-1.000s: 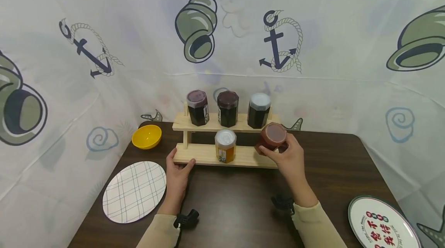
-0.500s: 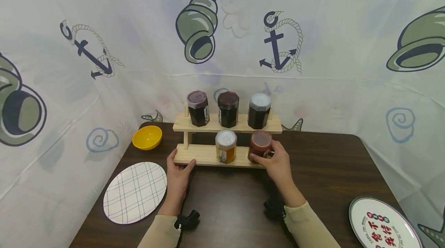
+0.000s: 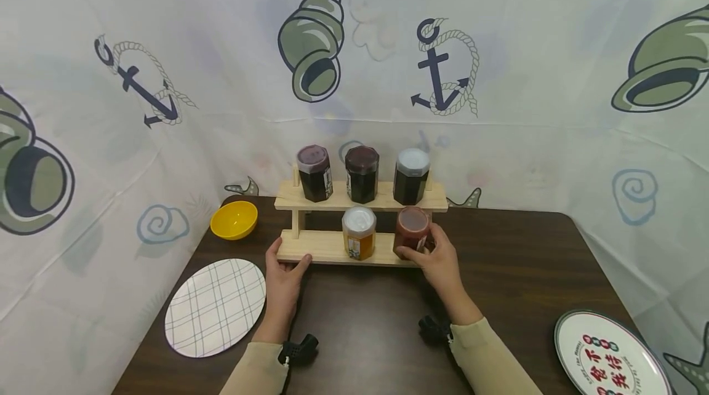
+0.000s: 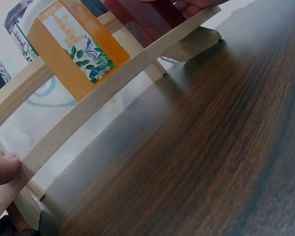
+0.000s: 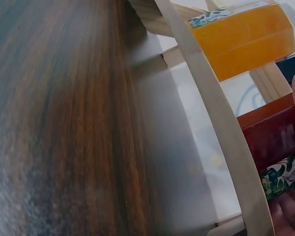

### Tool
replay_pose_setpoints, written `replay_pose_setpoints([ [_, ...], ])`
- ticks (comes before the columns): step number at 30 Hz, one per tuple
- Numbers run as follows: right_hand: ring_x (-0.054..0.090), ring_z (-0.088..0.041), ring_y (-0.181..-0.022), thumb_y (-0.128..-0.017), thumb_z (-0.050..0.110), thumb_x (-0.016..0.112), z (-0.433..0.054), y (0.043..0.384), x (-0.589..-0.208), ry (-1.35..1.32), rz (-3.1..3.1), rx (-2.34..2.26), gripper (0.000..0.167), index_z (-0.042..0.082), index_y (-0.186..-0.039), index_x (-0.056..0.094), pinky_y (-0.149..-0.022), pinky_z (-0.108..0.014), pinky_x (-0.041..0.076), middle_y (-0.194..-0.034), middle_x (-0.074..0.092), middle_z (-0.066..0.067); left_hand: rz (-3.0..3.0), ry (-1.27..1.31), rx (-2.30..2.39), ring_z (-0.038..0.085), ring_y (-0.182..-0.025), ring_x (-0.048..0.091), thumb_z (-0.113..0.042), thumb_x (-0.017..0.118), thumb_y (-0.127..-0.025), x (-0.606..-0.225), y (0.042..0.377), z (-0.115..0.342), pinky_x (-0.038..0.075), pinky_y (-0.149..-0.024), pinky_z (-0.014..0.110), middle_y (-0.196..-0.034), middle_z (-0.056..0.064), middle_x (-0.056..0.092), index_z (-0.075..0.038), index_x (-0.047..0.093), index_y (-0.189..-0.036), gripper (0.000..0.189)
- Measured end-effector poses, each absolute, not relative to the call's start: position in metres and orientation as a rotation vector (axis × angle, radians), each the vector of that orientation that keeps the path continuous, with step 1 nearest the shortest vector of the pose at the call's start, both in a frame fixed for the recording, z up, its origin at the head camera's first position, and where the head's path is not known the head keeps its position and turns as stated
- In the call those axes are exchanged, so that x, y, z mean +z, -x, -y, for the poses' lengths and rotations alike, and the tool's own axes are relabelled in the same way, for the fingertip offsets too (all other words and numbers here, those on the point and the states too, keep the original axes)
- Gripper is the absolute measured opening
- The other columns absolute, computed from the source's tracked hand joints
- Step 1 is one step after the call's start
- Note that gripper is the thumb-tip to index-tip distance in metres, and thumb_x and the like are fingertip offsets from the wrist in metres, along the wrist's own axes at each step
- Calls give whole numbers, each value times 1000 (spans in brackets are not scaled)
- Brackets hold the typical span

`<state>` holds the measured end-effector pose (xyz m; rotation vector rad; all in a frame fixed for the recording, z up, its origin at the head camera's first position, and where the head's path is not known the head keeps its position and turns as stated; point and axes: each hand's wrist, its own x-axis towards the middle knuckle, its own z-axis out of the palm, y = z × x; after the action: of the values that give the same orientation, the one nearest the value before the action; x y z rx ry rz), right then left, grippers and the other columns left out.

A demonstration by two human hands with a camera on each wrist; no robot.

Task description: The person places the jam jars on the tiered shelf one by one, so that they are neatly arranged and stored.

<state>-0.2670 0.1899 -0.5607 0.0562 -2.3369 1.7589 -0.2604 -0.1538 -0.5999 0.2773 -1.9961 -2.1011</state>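
On the lower board of a two-tier wooden rack [image 3: 321, 246] stands a red jar [image 3: 411, 232], upright at the right. My right hand [image 3: 443, 266] grips it, thumb in front and fingers round its right side. Left of it is an orange jar [image 3: 359, 238] with a pale lid and a flowered label. My left hand [image 3: 284, 281] holds the left end of the lower board, its thumb on the front edge in the left wrist view. The upper board carries three dark jars, a purple-lidded jar [image 3: 315, 176], a dark-lidded jar [image 3: 362, 178] and a white-lidded jar [image 3: 412, 179].
A yellow bowl [image 3: 234, 220] sits left of the rack on the dark wooden table [image 3: 365, 333]. Nearer lies a white checked oval plate [image 3: 216, 309]. A round plate with red characters [image 3: 609, 352] is at the table's right front. A patterned cloth [image 3: 526, 136] hangs behind.
My right hand has brought the red jar left and down, from tilted above the board's right end to upright on it. The left hand stays on the board.
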Motion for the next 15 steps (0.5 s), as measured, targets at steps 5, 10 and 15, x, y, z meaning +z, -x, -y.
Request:
replay_pose_setpoints([
  [5, 61, -28, -140, -81, 34, 99, -189, 266, -561, -69, 2337, 1745, 78, 24, -149, 62, -121, -57, 51, -147, 67, -3, 1993, -276, -2094, 33, -164, 34, -4, 82, -97, -603, 263, 154, 34, -130, 51, -180, 17, 22, -14, 20, -172, 98],
  [10, 61, -29, -138, -81, 35, 99, -189, 267, -561, -50, 2365, 1728, 79, 22, -148, 60, -121, -58, 50, -146, 67, -5, 1961, -270, -2120, 30, -163, 35, -4, 80, -99, -606, 264, 152, 36, -130, 47, -180, 15, 23, -14, 21, -171, 94],
  [15, 60, -32, -139, -85, 30, 96, -192, 265, -564, -31, 2366, 1798, 81, 16, -151, 52, -121, -53, 52, -147, 62, -11, 2014, -308, -1995, 38, -161, 34, -12, 73, -105, -606, 256, 149, 32, -133, 56, -173, 20, 20, -10, 28, -169, 78],
])
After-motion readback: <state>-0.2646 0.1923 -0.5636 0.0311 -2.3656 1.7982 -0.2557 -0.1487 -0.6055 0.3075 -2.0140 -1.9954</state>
